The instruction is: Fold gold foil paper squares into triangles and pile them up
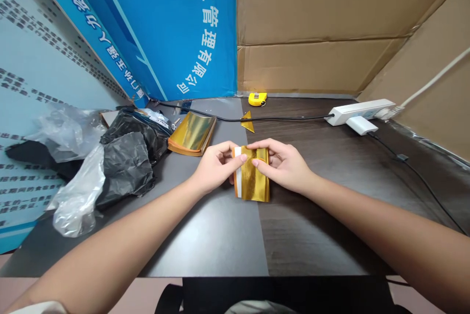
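Note:
Between both hands I hold a sheet of gold foil paper above the middle of the desk. A white strip and an orange edge run down its left side. My left hand is closed on that left side, thumb on the front. On the right side my right hand grips it, thumb on the gold face and fingers along the top edge. A stack of gold foil paper lies beyond my left hand. Farther back, a small folded gold triangle lies by a black cable.
A yellow tape measure stands near the back wall. Crumpled black and clear plastic bags pile up at the left. At the right lie a white power strip and a plugged-in charger. Cardboard and blue printed panels enclose the desk.

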`<state>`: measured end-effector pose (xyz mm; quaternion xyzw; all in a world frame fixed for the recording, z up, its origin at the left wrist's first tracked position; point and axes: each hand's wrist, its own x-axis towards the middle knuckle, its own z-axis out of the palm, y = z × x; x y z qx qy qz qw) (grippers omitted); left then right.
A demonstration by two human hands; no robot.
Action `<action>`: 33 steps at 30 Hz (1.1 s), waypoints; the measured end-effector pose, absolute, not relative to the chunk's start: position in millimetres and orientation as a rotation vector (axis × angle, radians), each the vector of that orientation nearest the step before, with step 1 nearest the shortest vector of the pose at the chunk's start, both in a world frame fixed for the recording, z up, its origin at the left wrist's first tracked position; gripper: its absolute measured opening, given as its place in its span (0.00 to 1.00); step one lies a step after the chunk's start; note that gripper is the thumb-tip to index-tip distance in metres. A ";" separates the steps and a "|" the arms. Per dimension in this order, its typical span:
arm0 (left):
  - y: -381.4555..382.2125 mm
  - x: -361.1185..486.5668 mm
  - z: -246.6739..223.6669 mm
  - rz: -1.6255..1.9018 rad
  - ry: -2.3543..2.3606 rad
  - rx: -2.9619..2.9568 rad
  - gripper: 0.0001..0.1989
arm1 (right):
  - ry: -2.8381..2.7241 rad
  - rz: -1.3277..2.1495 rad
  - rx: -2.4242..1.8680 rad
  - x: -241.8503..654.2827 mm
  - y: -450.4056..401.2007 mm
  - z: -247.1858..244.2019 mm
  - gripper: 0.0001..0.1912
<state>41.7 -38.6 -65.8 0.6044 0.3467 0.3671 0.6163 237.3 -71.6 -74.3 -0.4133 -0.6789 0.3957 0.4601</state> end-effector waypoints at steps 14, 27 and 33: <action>-39.0 40.6 -64.7 0.840 0.805 1.442 0.27 | -1.773 0.961 -1.074 241.0 -72.0 -75.3 0.18; -39.6 41.0 -64.2 0.871 0.815 1.492 0.26 | -1.779 0.954 -1.080 240.2 -73.0 -74.6 0.17; -39.6 41.2 -64.2 0.900 0.810 1.531 0.24 | -1.787 0.972 -1.033 239.9 -72.0 -75.2 0.16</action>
